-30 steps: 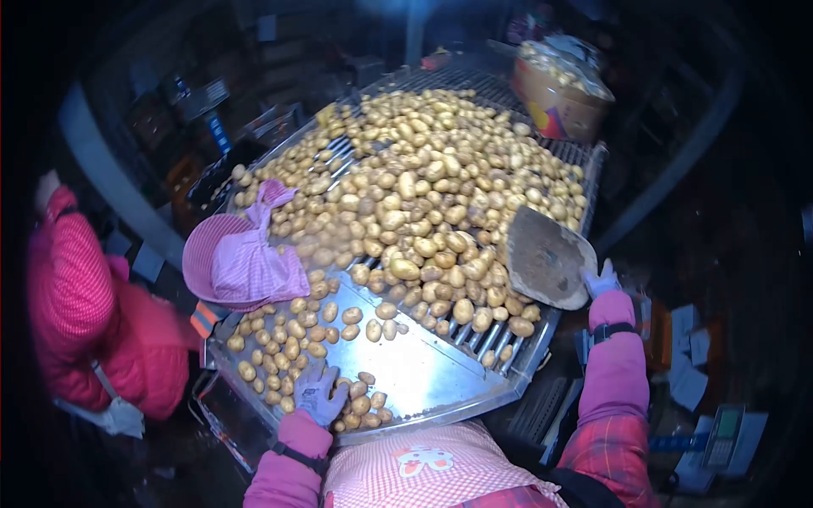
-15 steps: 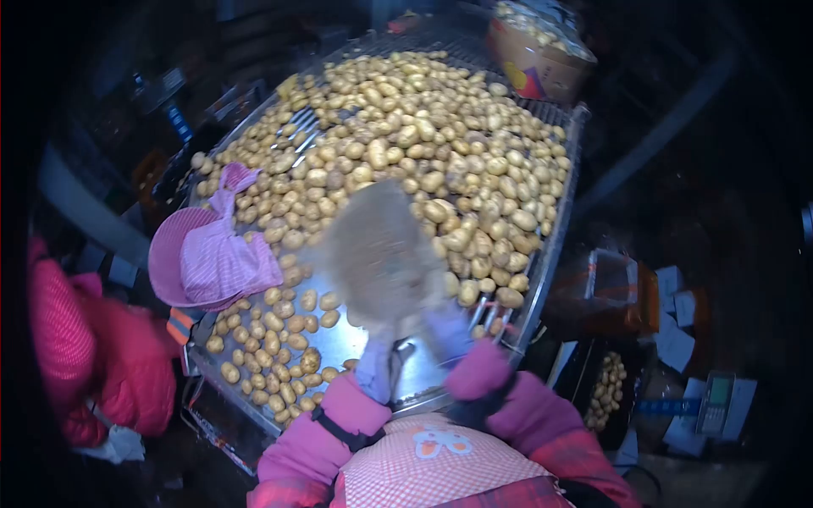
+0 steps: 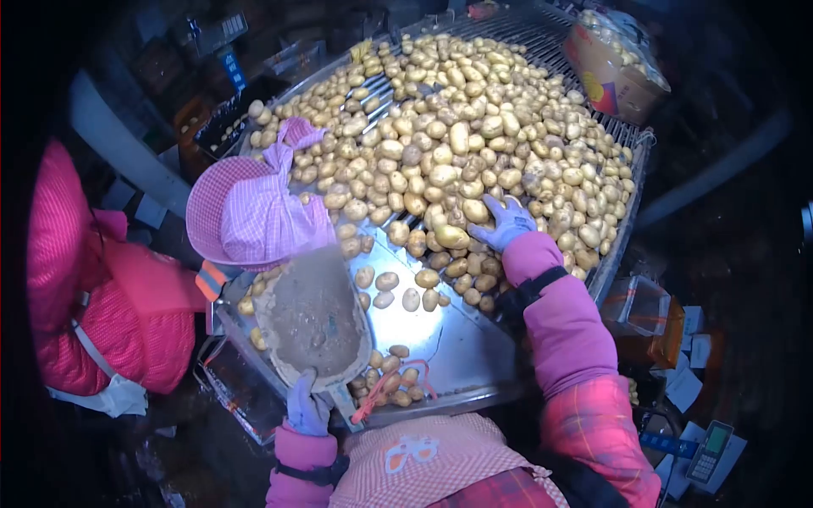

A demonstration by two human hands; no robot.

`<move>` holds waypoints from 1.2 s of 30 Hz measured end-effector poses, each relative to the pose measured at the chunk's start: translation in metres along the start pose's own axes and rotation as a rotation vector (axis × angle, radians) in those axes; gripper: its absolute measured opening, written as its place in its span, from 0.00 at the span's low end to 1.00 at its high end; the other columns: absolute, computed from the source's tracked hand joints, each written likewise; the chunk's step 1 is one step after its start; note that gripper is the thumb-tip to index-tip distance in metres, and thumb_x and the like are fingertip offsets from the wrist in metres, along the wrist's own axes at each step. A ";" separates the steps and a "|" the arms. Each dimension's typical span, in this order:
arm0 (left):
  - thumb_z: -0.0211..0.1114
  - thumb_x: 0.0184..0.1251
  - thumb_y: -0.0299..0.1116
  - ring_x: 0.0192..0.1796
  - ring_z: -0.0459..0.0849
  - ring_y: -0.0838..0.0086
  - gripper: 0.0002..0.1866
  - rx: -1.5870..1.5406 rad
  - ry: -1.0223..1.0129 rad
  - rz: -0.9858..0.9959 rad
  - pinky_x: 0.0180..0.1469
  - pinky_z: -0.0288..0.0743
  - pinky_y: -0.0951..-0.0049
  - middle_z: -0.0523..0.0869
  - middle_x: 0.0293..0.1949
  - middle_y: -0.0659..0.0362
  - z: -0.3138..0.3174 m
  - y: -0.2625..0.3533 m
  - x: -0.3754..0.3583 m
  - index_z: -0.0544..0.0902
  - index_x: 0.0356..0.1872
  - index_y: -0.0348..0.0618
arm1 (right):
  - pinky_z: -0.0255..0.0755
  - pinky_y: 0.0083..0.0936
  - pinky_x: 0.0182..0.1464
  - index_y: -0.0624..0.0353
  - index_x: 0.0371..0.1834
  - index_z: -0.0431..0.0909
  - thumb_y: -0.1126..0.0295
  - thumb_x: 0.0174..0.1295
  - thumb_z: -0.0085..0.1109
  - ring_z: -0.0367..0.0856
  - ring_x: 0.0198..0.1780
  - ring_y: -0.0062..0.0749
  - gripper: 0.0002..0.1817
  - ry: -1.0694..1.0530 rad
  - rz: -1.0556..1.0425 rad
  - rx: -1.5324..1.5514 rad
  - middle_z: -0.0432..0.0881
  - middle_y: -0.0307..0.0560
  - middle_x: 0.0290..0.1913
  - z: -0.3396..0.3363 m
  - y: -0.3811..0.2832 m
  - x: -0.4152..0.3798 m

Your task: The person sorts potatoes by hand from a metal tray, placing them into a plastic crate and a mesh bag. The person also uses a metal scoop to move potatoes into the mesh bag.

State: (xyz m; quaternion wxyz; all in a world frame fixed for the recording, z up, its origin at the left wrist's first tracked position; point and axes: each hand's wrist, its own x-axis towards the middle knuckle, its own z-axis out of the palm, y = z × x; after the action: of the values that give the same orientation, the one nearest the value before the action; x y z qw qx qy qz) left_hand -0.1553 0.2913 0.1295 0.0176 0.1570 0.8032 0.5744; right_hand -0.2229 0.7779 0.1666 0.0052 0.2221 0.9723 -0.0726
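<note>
My left hand (image 3: 306, 411), in a pale purple glove, is closed on the near end of a wide, dirt-coated grey scoop (image 3: 313, 317). A red cord (image 3: 394, 391) hangs from the scoop's handle. The scoop lies over the left side of the metal tray (image 3: 457, 339), hiding some of the potatoes there. My right hand (image 3: 506, 224), gloved alike, rests with spread fingers on the near edge of the potato pile (image 3: 461, 135). A few loose potatoes (image 3: 411, 298) lie on the tray between the hands.
A person in a pink checked bonnet (image 3: 262, 212) leans in at the left edge of the tray. Another person's red sleeve (image 3: 169, 279) is further left. A cardboard box (image 3: 614, 76) stands on the slatted rack at the far right. Boxes and a scale display (image 3: 711, 449) are at lower right.
The scoop has gone from the tray's middle to its left side. My right hand has left the scoop and reached right to the pile. The view has shifted too.
</note>
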 end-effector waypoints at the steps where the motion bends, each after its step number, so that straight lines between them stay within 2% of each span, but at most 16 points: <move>1: 0.60 0.59 0.18 0.50 0.83 0.52 0.23 0.270 -0.030 0.168 0.56 0.76 0.60 0.81 0.48 0.44 -0.002 -0.002 -0.001 0.72 0.58 0.33 | 0.65 0.47 0.64 0.34 0.67 0.68 0.35 0.50 0.60 0.66 0.67 0.52 0.39 -0.080 0.012 0.019 0.69 0.55 0.64 -0.011 -0.014 -0.009; 3: 0.57 0.57 0.14 0.47 0.83 0.51 0.24 0.546 0.011 0.403 0.52 0.77 0.61 0.81 0.46 0.43 -0.002 -0.010 0.002 0.72 0.58 0.33 | 0.65 0.46 0.64 0.36 0.67 0.69 0.36 0.50 0.60 0.68 0.64 0.54 0.40 -0.128 -0.051 -0.010 0.69 0.57 0.64 -0.002 -0.027 -0.018; 8: 0.53 0.56 0.12 0.44 0.82 0.51 0.26 0.435 -0.031 0.325 0.49 0.76 0.59 0.80 0.44 0.43 -0.005 -0.042 0.005 0.72 0.59 0.34 | 0.62 0.52 0.63 0.35 0.62 0.73 0.44 0.51 0.62 0.66 0.65 0.53 0.33 -0.132 -0.274 0.250 0.68 0.55 0.65 0.029 -0.075 -0.075; 11: 0.53 0.57 0.12 0.45 0.82 0.50 0.24 0.383 -0.007 0.288 0.51 0.75 0.58 0.81 0.45 0.43 -0.003 -0.047 0.004 0.72 0.58 0.34 | 0.54 0.59 0.62 0.34 0.56 0.77 0.50 0.50 0.63 0.64 0.67 0.45 0.26 0.046 -0.423 -0.018 0.64 0.50 0.69 0.048 -0.104 -0.124; 14: 0.52 0.57 0.12 0.47 0.82 0.48 0.23 0.539 0.016 0.437 0.54 0.75 0.58 0.81 0.47 0.42 -0.009 -0.031 0.011 0.72 0.56 0.34 | 0.61 0.55 0.58 0.42 0.54 0.76 0.54 0.49 0.63 0.67 0.63 0.53 0.26 -0.071 -0.541 0.401 0.68 0.53 0.64 0.051 -0.093 -0.152; 16: 0.52 0.57 0.12 0.47 0.82 0.49 0.23 0.563 0.027 0.456 0.53 0.75 0.58 0.81 0.47 0.41 -0.014 -0.034 0.004 0.72 0.57 0.34 | 0.67 0.48 0.52 0.51 0.51 0.77 0.59 0.49 0.64 0.72 0.55 0.52 0.24 0.059 -0.312 0.046 0.74 0.56 0.55 0.045 -0.062 -0.135; 18: 0.52 0.57 0.11 0.47 0.82 0.49 0.24 0.517 0.015 0.434 0.53 0.75 0.59 0.81 0.46 0.41 -0.015 -0.039 -0.005 0.72 0.56 0.34 | 0.71 0.42 0.48 0.57 0.44 0.79 0.64 0.48 0.64 0.77 0.43 0.50 0.19 0.187 0.083 0.642 0.78 0.54 0.39 -0.002 -0.013 -0.125; 19: 0.52 0.56 0.11 0.47 0.82 0.49 0.24 0.475 0.023 0.431 0.53 0.76 0.59 0.81 0.45 0.41 -0.014 -0.041 -0.004 0.72 0.56 0.34 | 0.70 0.43 0.54 0.56 0.49 0.79 0.60 0.50 0.65 0.77 0.50 0.51 0.22 0.523 -0.049 0.158 0.79 0.55 0.46 0.002 0.029 -0.111; 20: 0.52 0.56 0.11 0.47 0.82 0.49 0.24 0.473 0.030 0.431 0.53 0.76 0.59 0.81 0.45 0.41 -0.013 -0.039 -0.004 0.72 0.56 0.34 | 0.66 0.43 0.62 0.54 0.55 0.78 0.54 0.52 0.65 0.72 0.60 0.53 0.27 0.562 0.142 -0.114 0.76 0.57 0.57 0.026 0.076 -0.100; 21: 0.52 0.56 0.11 0.47 0.82 0.49 0.24 0.495 0.007 0.380 0.53 0.76 0.59 0.81 0.45 0.41 -0.015 -0.033 -0.008 0.72 0.56 0.33 | 0.61 0.44 0.67 0.52 0.60 0.77 0.48 0.53 0.63 0.66 0.66 0.55 0.32 0.325 0.316 -0.080 0.69 0.59 0.65 0.018 0.096 -0.099; 24: 0.52 0.55 0.11 0.47 0.82 0.49 0.24 0.521 -0.009 0.357 0.53 0.76 0.59 0.81 0.45 0.41 -0.017 -0.030 -0.008 0.72 0.56 0.34 | 0.62 0.45 0.67 0.51 0.61 0.75 0.44 0.53 0.62 0.66 0.66 0.55 0.35 0.252 0.257 -0.042 0.66 0.60 0.67 0.048 0.091 -0.112; 26: 0.52 0.55 0.11 0.48 0.82 0.49 0.25 0.506 -0.014 0.392 0.53 0.76 0.58 0.81 0.45 0.41 -0.007 -0.033 -0.007 0.72 0.56 0.34 | 0.67 0.45 0.62 0.48 0.61 0.75 0.43 0.54 0.61 0.72 0.61 0.54 0.33 -0.032 0.158 0.124 0.72 0.61 0.62 0.043 0.075 -0.117; 29: 0.53 0.54 0.11 0.49 0.82 0.48 0.23 0.426 -0.053 0.350 0.54 0.76 0.57 0.82 0.46 0.41 0.002 -0.031 0.004 0.75 0.54 0.35 | 0.66 0.45 0.58 0.43 0.59 0.76 0.41 0.51 0.58 0.75 0.56 0.49 0.33 -0.030 0.010 -0.099 0.78 0.53 0.53 0.063 0.009 -0.159; 34: 0.55 0.55 0.12 0.49 0.83 0.50 0.20 0.356 -0.044 0.414 0.55 0.76 0.59 0.83 0.46 0.42 0.024 -0.007 0.021 0.76 0.51 0.35 | 0.65 0.48 0.59 0.57 0.56 0.75 0.56 0.54 0.63 0.72 0.57 0.54 0.27 0.281 -0.198 0.149 0.75 0.58 0.55 0.026 -0.051 -0.210; 35: 0.55 0.56 0.12 0.48 0.83 0.51 0.20 0.269 -0.100 0.286 0.54 0.76 0.60 0.83 0.45 0.42 0.032 0.012 0.027 0.76 0.52 0.34 | 0.68 0.44 0.56 0.60 0.55 0.75 0.63 0.55 0.63 0.75 0.53 0.52 0.24 0.257 -0.198 0.259 0.78 0.58 0.50 0.006 -0.067 -0.220; 36: 0.56 0.57 0.12 0.48 0.83 0.52 0.20 0.211 -0.145 0.233 0.54 0.76 0.60 0.83 0.45 0.42 0.043 0.030 0.033 0.75 0.52 0.34 | 0.71 0.38 0.54 0.61 0.54 0.75 0.64 0.61 0.59 0.78 0.51 0.46 0.20 -0.067 -0.070 0.507 0.79 0.57 0.47 -0.010 -0.077 -0.228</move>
State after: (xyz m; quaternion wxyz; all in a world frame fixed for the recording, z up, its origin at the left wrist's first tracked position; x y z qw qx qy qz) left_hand -0.1706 0.3489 0.1480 -0.0079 0.2910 0.8320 0.4723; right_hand -0.0502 0.6123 0.1972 -0.0211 0.1802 0.9293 -0.3216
